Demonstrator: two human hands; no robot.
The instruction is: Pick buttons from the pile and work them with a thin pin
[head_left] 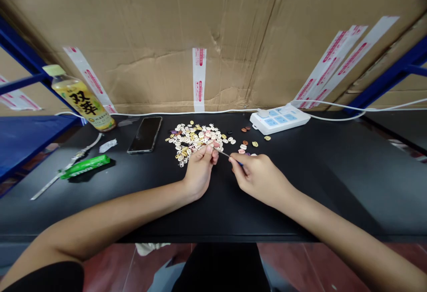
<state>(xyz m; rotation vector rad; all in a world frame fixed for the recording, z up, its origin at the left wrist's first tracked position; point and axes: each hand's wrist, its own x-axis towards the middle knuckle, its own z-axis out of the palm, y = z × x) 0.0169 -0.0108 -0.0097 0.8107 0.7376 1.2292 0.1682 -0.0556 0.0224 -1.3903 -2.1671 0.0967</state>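
Observation:
My left hand (199,172) is closed in a pinch at the front edge of a pile of small oval button-like pieces (193,137), mostly cream and yellow. Between its thumb and fingers sits a small pale piece, largely hidden by the fingertips. To the right, my right hand (260,177) grips a thin metal tool (221,152), with a bit of blue showing at the fingers. The tool's tip reaches the left fingertips. A few brown, yellow and pink pieces (245,142) lie scattered just beyond my right hand.
A white power strip (279,119) with a cable lies at the back right. Left of the pile are a black phone (145,135), a drink bottle (82,98), a green packet (86,166) and a pale strap (50,187). Taped cardboard (150,38) walls the table's (316,185) back.

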